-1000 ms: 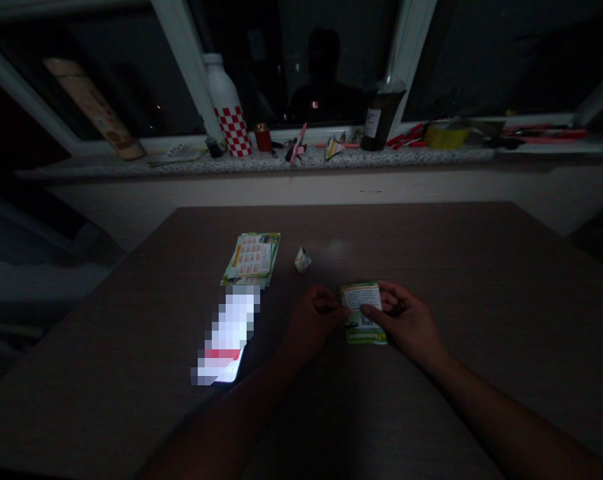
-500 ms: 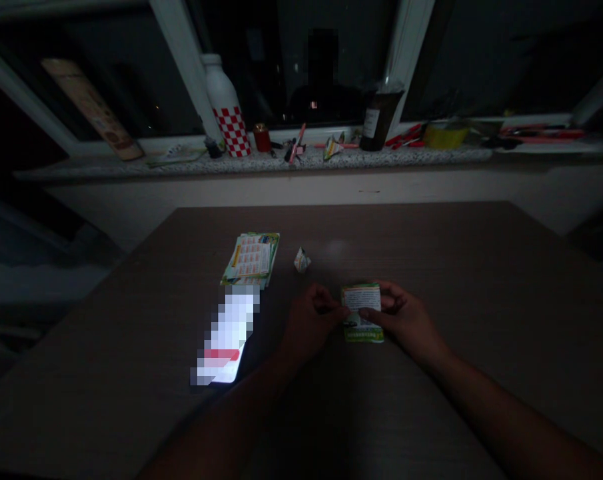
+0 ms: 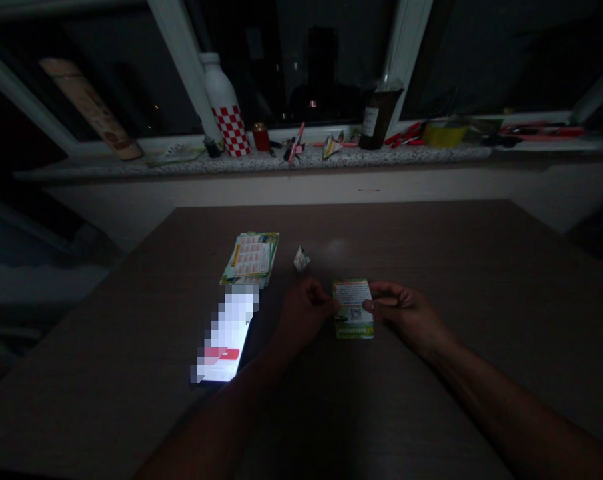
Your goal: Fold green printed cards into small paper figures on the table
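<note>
A small printed sheet of paper (image 3: 354, 293) with green edges, lines of text and a QR code is held between my two hands above the table. My left hand (image 3: 308, 307) pinches its left edge between thumb and fingers. On the opposite edge, my right hand (image 3: 406, 310) grips the paper, thumb in front and fingers partly behind. Just beyond my left hand lies a small folded paper piece (image 3: 302, 259). Farther left rests a stack of printed sheets (image 3: 254, 259), with a lit phone (image 3: 226, 340) in front of it, its screen partly blurred out.
The brown table (image 3: 431, 240) ends at a wall below a granite windowsill (image 3: 171, 168). On the sill stand a checkered white bottle (image 3: 226, 107), a red jar (image 3: 261, 137), a dark cup (image 3: 374, 123), a yellow container (image 3: 444, 135) and a tall tube (image 3: 91, 110).
Both hands have shifted slightly left with the paper. My right thumb has slid toward the paper's right edge, uncovering the QR code.
</note>
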`<state>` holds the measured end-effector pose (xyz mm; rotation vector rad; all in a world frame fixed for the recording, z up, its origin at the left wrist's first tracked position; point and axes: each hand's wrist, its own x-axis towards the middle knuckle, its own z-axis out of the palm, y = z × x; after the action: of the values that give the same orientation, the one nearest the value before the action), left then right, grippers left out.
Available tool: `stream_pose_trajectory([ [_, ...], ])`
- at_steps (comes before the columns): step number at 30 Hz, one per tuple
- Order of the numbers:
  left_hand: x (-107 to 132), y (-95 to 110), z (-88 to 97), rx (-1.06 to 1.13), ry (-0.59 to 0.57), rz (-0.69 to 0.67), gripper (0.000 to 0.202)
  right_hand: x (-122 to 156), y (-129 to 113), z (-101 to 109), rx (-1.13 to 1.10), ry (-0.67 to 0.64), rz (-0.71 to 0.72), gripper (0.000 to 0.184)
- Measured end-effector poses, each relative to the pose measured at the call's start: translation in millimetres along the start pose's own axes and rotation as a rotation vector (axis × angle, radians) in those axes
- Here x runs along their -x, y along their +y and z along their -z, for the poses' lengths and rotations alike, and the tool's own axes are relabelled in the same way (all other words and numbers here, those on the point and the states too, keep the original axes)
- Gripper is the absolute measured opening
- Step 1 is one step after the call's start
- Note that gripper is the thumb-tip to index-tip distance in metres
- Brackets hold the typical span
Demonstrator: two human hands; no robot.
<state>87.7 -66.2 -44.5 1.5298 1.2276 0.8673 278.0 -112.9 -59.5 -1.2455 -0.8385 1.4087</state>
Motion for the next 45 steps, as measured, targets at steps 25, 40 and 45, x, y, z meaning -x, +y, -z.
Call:
stream_pose_trajectory([
  [25, -7, -4, 2.2, -0.41, 0.014, -0.057, 0.016, -10, 15, 8, 0.699, -0.047, 0.441, 0.03],
  [40, -6, -7, 1.9, -0.417, 0.027, -0.084, 0.014, -9, 11, 15, 0.892, -0.064, 0.481, 0.033],
  [45, -6, -6, 0.6, -0.437, 0.021, -0.071, 0.015, -8, 5, 18, 0.973, -0.117, 0.526, 0.04],
])
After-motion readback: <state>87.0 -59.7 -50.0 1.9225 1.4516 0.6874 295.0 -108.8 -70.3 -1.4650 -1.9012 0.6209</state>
